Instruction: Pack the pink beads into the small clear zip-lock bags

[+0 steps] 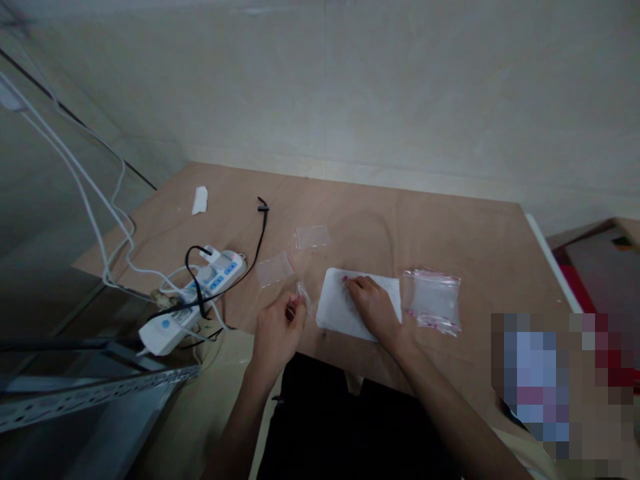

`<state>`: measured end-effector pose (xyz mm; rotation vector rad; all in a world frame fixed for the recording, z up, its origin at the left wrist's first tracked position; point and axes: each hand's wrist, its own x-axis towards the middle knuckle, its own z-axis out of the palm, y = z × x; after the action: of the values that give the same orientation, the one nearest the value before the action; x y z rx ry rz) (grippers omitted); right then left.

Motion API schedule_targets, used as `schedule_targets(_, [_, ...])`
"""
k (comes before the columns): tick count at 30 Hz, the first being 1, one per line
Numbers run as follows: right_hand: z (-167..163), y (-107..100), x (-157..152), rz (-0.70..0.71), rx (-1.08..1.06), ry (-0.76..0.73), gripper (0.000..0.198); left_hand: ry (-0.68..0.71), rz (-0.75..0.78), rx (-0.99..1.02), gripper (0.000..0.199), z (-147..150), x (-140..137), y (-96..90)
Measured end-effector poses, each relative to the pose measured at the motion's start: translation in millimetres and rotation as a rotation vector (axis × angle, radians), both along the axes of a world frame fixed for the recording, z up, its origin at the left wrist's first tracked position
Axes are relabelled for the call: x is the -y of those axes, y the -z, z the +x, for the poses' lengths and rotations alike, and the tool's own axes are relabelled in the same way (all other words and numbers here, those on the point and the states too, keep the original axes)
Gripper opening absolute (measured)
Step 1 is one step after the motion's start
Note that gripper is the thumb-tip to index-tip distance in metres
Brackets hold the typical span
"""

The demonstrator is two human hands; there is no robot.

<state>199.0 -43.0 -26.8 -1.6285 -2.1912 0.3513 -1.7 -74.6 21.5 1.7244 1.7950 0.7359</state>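
Observation:
Pinched in the fingers of my left hand (281, 327) is a small clear zip bag (305, 299), held near the table's front edge. My right hand (373, 303) rests over a white sheet (336, 301), its fingertips closed on a tiny reddish-pink piece (345, 279) too small to name. Beyond my left hand lie two flat clear zip bags, one nearer (275, 269) and one farther (313, 237). To the right of the sheet is a stack of clear zip bags (434, 301) with pinkish-red seal lines.
A white power strip (220, 273) with plugs and cables sits at the table's left. A black cord (261, 233) runs from it. A white scrap (200, 200) lies farther back. The wooden table (450, 233) meets a wall; a metal frame (100, 393) stands lower left.

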Motion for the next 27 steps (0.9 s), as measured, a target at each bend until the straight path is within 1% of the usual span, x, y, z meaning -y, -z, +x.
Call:
schedule_targets(3, [-6,-15,10,0.025,-0.101,0.067,0.024,0.027,-0.040,0.049,0.028,10,2,0.4])
schedule_targets(4, [-10,-22,15,0.029,-0.179,0.087,0.022,0.042,-0.058,0.073,0.028,14,3,0.3])
schedule_targets(7, [-24,-41,33,-0.006,-0.566,0.097,0.015,0.109,-0.078,0.162,0.024,27,8,-0.4])
schedule_targets(9, [-31,-49,43,-0.056,-0.807,0.113,0.011,0.164,-0.073,0.246,0.021,34,13,-0.4])
schedule_targets(10, [-32,-52,47,-0.093,-0.876,0.139,0.011,0.190,-0.078,0.294,0.019,37,16,-0.1])
schedule_targets(14, [-30,-57,63,-0.301,-1.071,0.239,0.012,0.252,-0.145,0.479,0.018,43,30,1.5])
schedule_targets(16, [-26,-60,71,-0.348,-1.127,0.258,0.012,0.245,-0.183,0.545,0.022,46,36,1.8])
schedule_targets(19, [-20,-64,78,-0.316,-1.127,0.303,0.011,0.222,-0.220,0.602,0.027,50,42,1.8])
schedule_targets(21, [-17,-66,81,-0.263,-1.063,0.310,0.011,0.209,-0.216,0.609,0.027,51,45,1.3])
schedule_targets(24, [-11,-66,84,-0.145,-0.852,0.257,0.013,0.186,-0.186,0.564,0.026,52,47,-2.3])
schedule_targets(27, [-4,-66,85,-0.021,-0.560,0.123,0.022,0.187,-0.114,0.431,0.024,54,50,-10.4])
